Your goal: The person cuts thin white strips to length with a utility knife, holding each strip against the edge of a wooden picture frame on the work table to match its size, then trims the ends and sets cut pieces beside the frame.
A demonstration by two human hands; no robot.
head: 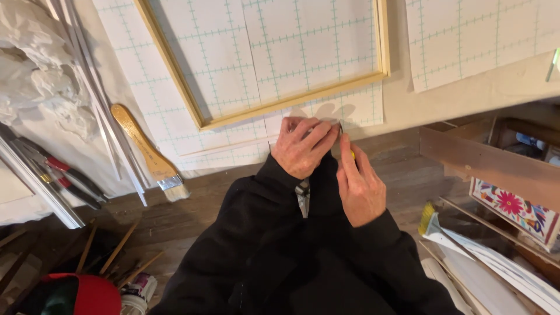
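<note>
My left hand [303, 146] has its fingers curled over the lower edge of a white gridded sheet [361, 111] at the table's front edge. Just to its right, my right hand [359, 186] is closed on a small yellow tool [352, 154], of which only a sliver shows at the fingertips. The two hands touch at the fingertips. Black sleeves cover both arms. A light wooden frame [291, 99] lies on the gridded sheets just beyond the hands.
A wooden-handled paintbrush [149, 154] lies left of the hands, with red-handled pliers [70, 175] and metal strips [35, 181] farther left. Crumpled white material [41, 87] sits at top left. A wooden box with a flower-patterned item [513, 207] and papers stands at right. Below left are a red-lidded object [87, 291] and sticks.
</note>
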